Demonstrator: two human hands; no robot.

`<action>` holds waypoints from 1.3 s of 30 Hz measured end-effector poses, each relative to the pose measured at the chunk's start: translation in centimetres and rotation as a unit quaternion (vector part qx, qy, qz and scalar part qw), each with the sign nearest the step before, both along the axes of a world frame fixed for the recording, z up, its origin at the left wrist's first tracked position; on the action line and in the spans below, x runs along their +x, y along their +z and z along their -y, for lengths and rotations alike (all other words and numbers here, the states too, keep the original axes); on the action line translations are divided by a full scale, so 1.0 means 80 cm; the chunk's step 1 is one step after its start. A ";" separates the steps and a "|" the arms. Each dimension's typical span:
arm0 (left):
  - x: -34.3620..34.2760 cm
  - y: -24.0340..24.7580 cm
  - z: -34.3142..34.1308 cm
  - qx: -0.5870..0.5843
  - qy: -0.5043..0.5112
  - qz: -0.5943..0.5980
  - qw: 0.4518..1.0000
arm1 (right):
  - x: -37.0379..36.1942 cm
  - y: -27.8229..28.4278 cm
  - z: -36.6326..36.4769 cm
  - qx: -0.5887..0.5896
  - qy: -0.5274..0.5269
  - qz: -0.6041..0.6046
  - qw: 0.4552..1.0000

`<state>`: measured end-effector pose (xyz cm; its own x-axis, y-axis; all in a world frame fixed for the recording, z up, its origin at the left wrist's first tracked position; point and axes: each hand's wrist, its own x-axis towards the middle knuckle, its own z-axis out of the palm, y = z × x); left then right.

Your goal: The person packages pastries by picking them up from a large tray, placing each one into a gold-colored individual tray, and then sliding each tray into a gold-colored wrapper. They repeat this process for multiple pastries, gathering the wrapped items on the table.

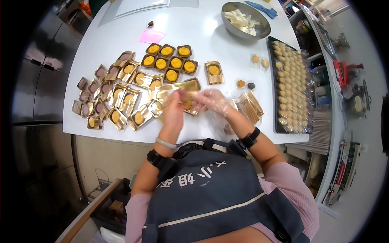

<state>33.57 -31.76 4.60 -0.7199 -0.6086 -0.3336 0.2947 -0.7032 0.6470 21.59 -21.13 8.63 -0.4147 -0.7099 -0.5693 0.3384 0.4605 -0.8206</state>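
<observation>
Between my hands, over the front of the white table, is a shiny gold wrapper pouch (pixel 172 87). The fingers of my left hand (pixel 173 112) are closed on its lower edge. My right hand (pixel 214 101), in a clear plastic glove, pinches the pouch's right end; motion blurs the fingertips. Just beyond are yellow round pastries (pixel 167 51) in small brown trays. To the left lie several gold-wrapped yellow pastries (pixel 129 99) and purple pastries (pixel 94 88). One wrapped yellow pastry (pixel 214 70) lies apart. Beside my right wrist, a stack of flat gold pouches (pixel 249 107) rests by a crumpled clear bag (pixel 219 122).
A black baking tray (pixel 272 60) of small plastic-covered balls runs along the right edge. At the far right stands a steel bowl (pixel 263 33) of white pieces, near blue gloves (pixel 263 9). Pink paper (pixel 152 37) and small wrapped pieces (pixel 255 59) lie on the table (pixel 194 30).
</observation>
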 end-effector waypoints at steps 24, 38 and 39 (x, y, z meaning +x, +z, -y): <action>0.026 0.031 0.058 0.121 0.066 0.072 0.988 | 0.023 0.022 0.016 -0.115 -0.127 -0.238 0.956; 0.027 0.030 0.051 0.041 0.063 0.062 0.995 | 0.034 0.033 0.009 -0.069 -0.097 -0.231 0.966; 0.031 0.030 0.051 0.063 0.043 0.053 0.996 | 0.034 0.030 0.009 -0.085 -0.114 -0.213 0.967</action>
<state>36.02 -35.86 7.04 -0.6241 -0.6148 -0.4822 0.2916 -0.7558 0.5863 24.28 -21.84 11.04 -0.7422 -0.6412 -0.1951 0.0292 0.2600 -0.9652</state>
